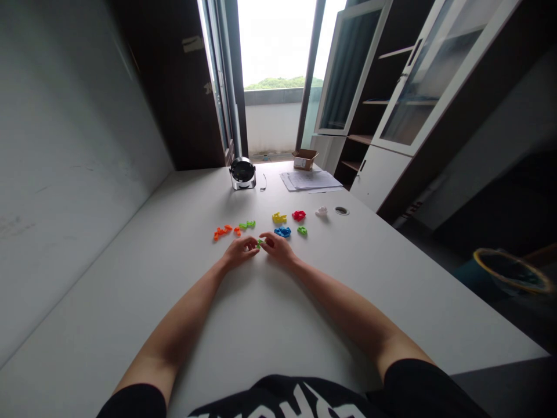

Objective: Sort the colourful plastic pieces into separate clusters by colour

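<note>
My left hand (242, 251) and my right hand (277, 246) meet over the white table, both closed on a small green plastic piece (259, 243) between their fingertips. Its exact kind is too small to make out. Just beyond my left hand lie orange pieces (223, 231) and a row of green pieces (248, 224). Past my right hand are blue pieces (282, 231), yellow pieces (279, 217), red pieces (299, 215), a small green cluster (301, 230) and white pieces (321, 211).
At the table's far end stand a round black device on a metal stand (242, 173), papers (311, 180) and a small cardboard box (304, 159). A cable hole (342, 211) is at the right. A wall (65, 174) borders the left side; a bin (500, 273) stands off the right edge.
</note>
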Motion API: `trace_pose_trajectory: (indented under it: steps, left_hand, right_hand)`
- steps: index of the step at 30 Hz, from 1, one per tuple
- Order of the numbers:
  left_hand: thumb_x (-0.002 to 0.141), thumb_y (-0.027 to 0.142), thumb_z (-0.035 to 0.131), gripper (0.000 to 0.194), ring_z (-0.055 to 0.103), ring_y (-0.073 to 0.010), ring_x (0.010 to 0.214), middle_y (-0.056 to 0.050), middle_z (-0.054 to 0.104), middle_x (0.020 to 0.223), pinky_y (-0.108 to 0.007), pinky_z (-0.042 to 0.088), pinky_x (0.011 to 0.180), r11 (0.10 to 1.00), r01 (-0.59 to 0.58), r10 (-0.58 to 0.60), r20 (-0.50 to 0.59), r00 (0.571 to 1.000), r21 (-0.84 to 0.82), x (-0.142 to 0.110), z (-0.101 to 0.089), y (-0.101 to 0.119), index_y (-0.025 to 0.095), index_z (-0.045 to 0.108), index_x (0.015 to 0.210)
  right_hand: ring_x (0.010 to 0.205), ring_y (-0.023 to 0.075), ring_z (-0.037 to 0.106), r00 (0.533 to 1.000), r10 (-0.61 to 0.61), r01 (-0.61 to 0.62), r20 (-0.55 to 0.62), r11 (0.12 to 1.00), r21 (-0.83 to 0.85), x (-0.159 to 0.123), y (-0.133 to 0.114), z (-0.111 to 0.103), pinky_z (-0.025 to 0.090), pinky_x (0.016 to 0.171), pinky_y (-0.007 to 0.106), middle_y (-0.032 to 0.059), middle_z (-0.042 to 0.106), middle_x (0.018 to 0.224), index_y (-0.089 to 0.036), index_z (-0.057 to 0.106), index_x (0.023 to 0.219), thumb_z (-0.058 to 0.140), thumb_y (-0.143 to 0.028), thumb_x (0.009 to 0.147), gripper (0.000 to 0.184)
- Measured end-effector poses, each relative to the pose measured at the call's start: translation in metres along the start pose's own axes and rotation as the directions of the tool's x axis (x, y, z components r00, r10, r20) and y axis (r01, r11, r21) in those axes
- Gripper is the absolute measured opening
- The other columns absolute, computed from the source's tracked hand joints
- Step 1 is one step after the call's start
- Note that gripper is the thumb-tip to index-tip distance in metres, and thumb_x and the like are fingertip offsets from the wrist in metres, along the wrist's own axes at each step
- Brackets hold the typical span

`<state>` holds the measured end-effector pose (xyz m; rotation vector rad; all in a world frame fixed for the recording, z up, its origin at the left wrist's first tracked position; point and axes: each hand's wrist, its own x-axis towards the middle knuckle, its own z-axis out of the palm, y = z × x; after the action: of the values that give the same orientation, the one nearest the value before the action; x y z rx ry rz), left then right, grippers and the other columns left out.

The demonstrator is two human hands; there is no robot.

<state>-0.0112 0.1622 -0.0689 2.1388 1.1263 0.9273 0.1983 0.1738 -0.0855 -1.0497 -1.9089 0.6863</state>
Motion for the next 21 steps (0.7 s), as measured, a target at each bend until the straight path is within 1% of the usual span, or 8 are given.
trace_pose_trajectory:
  steps: [5, 10, 15, 21]
  left_hand:
    - [0.083, 0.031, 0.065, 0.016, 0.06, -0.0135, 0.072, -0.001, 0.069, 0.082, -0.024, 0.047, 0.068, 0.999, 0.01, -0.01, -0.008, 1.0, 0.037, 0.0, 0.0, -0.002, 0.02, 0.068, 0.095]
    - [0.086, 0.027, 0.059, 0.016, 0.059, -0.0127, 0.072, 0.0, 0.069, 0.082, -0.023, 0.046, 0.068, 0.998, 0.03, -0.028, -0.03, 0.999, 0.058, 0.001, 0.002, -0.006, 0.02, 0.068, 0.097]
    - [0.086, 0.026, 0.058, 0.018, 0.059, -0.0134, 0.072, -0.001, 0.069, 0.083, -0.023, 0.046, 0.068, 0.995, 0.067, -0.065, -0.041, 0.997, 0.069, 0.001, 0.002, -0.01, 0.02, 0.068, 0.099]
    - [0.085, 0.024, 0.057, 0.019, 0.059, -0.014, 0.072, -0.001, 0.07, 0.084, -0.024, 0.046, 0.067, 0.996, 0.074, -0.072, -0.043, 0.996, 0.055, 0.001, 0.001, -0.009, 0.02, 0.069, 0.099]
  right_hand:
    - [0.059, 0.0124, 0.046, 1.0, 0.008, -0.008, -0.004, 1.0, -0.028, 0.0, -0.001, 0.0, 0.037, 0.06, 0.024, -0.0035, 0.053, 0.066, -0.023, 0.068, 0.107, 0.06, -0.039, 0.087, 0.027]
    - [0.06, 0.0125, 0.048, 1.0, 0.003, -0.002, 0.026, 0.999, -0.034, -0.001, -0.003, -0.002, 0.039, 0.061, 0.024, -0.0031, 0.055, 0.067, -0.022, 0.068, 0.11, 0.059, -0.038, 0.088, 0.029]
    - [0.066, 0.0135, 0.054, 0.998, -0.021, 0.022, 0.062, 0.999, -0.025, 0.0, -0.003, -0.002, 0.043, 0.067, 0.025, -0.0012, 0.063, 0.074, -0.023, 0.067, 0.114, 0.061, -0.033, 0.087, 0.03]
    - [0.07, 0.0145, 0.058, 0.998, -0.026, 0.026, 0.059, 1.0, 0.003, 0.0, -0.004, -0.002, 0.048, 0.069, 0.027, 0.0012, 0.067, 0.084, -0.024, 0.067, 0.114, 0.062, -0.03, 0.087, 0.028]
